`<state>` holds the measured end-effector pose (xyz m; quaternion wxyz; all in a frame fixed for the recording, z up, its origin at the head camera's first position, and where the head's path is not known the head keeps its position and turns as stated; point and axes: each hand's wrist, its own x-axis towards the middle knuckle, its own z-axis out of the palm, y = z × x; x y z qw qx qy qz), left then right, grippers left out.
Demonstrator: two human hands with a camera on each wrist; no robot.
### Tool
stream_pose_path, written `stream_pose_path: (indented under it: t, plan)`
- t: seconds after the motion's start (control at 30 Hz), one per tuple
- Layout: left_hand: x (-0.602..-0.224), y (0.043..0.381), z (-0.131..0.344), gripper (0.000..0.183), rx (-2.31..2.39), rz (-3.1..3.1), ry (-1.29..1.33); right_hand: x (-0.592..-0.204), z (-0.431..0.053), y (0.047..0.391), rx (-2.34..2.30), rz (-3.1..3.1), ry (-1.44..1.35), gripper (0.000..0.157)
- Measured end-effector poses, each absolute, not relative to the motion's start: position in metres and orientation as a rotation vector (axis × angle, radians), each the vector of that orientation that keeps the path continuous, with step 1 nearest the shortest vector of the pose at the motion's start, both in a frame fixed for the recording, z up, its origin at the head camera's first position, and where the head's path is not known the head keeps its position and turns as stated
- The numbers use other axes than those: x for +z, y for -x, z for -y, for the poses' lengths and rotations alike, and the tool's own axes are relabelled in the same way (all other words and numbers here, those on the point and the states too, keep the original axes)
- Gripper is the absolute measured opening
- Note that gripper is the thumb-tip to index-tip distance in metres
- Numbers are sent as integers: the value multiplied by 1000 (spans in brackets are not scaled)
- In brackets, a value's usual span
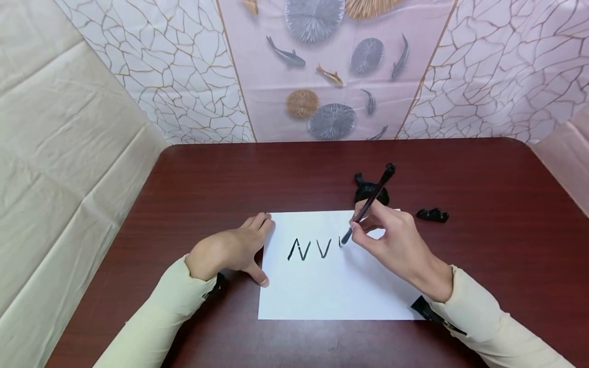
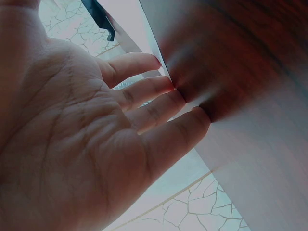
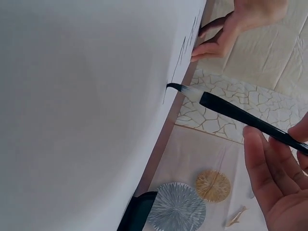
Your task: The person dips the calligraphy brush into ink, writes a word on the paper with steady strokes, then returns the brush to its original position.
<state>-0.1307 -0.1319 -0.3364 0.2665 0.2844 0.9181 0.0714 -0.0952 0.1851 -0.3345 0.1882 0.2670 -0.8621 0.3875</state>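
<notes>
A writing brush (image 1: pixel 374 197) with a dark handle slants up from the fingertips of my right hand (image 1: pixel 400 240). My thumb and fingers pinch its handle. In the right wrist view the brush's inked tip (image 3: pixel 174 87) bends against the white paper (image 1: pixel 313 294). Black strokes shaped like N and V (image 1: pixel 324 249) stand on the sheet, with a short stroke under the tip to their right. My left hand (image 1: pixel 232 249) rests at the paper's left edge, thumb spread apart. The left wrist view shows the palm (image 2: pixel 72 139) and fairly straight fingers touching down.
Beyond the paper's top edge sits a small black dish (image 1: pixel 365 191) with a handle, partly behind the brush. A black brush rest (image 1: pixel 432 215) lies to the right of my right hand. The dark red table (image 1: pixel 221 179) meets a patterned cloth (image 1: pixel 184 76) at the back.
</notes>
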Motion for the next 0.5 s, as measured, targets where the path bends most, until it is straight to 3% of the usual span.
stream_pose_path:
  t: [0.5]
  plan:
    - [-337, 131, 131, 117, 198, -2488, -779, -329, -182, 88, 1137, 2479, -834, 30]
